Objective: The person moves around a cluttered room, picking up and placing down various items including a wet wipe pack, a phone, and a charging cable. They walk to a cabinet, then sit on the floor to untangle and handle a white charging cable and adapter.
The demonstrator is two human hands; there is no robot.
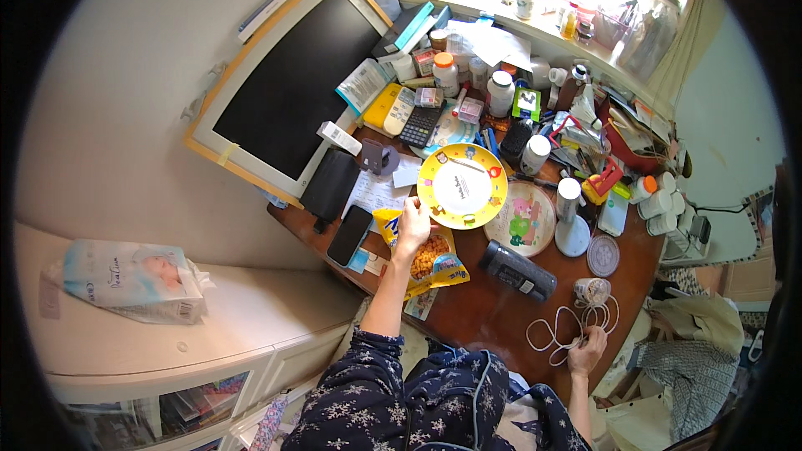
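Note:
My left hand [413, 223] grips the near left rim of a yellow plate [462, 216] with a white centre and cartoon figures around its edge. A thin stick-like item [468, 165] lies on the plate. Just below that hand, partly behind the wrist, is a yellow snack bag [450, 274] showing orange pieces. My right hand [587, 351], at the desk's near right, has its fingers closed on a loosely looped white cable [551, 326]. Beyond the loops stands a small clear jar [592, 290]. A dark cylindrical bottle [519, 269] lies on its side between both hands.
A round cartoon mat [520, 218] lies partly under the plate's right side. The wooden desk [476, 319] holds a black phone [350, 235], calculators [421, 124], several pill bottles [500, 94] and a white-lidded canister [568, 197]. A large framed monitor [301, 81] leans at the left wall.

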